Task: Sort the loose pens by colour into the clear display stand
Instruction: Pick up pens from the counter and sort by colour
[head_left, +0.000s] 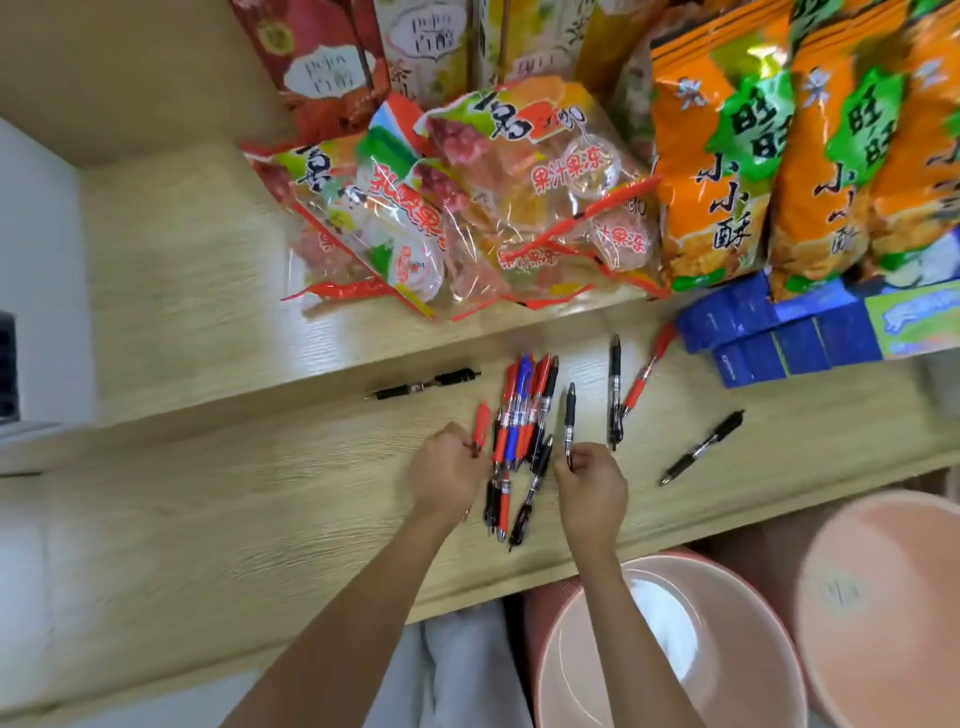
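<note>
- A stray black pen (421, 385) lies alone on the wooden shelf (208, 467), left of everything else.
- The left hand (449, 470) is curled round a red pen (482, 422), just beside the heap.
- The heap (522, 415) of red, blue and black pens lies mid-shelf, between the hands.
- The right hand (592, 491) pinches a held black pen (570, 413) by its near end.
- Further right lie a straight black pen (615, 389), a slanted red pen (647, 374) and, apart, an outer black pen (701, 448).
- Blue boxes (753, 332) sit at the far right, with snack bags (519, 208) behind and pink basins (670, 644) below the shelf.
</note>
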